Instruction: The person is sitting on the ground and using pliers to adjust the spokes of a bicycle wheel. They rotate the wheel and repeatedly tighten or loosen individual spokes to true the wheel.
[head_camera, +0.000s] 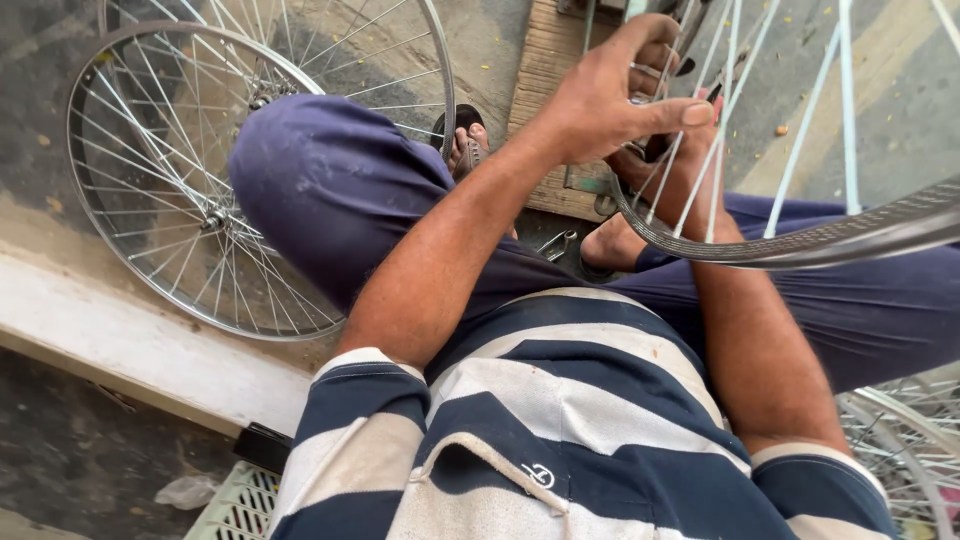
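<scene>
Left hand (610, 95) pinched shut on thin spokes (700, 170) of the bicycle wheel (800, 240) over the lap, at 1 o'clock. Right hand (680, 150) mostly hidden behind them; grip unclear. Probably light, stiff at the rim (safest hold), spokes bendable. Rim running 9 to 3, tilted; axle pointing away.

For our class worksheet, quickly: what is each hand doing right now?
Left hand: closed, pinching a spoke of the wheel.
Right hand: mostly hidden behind the left; cannot be told.
</scene>
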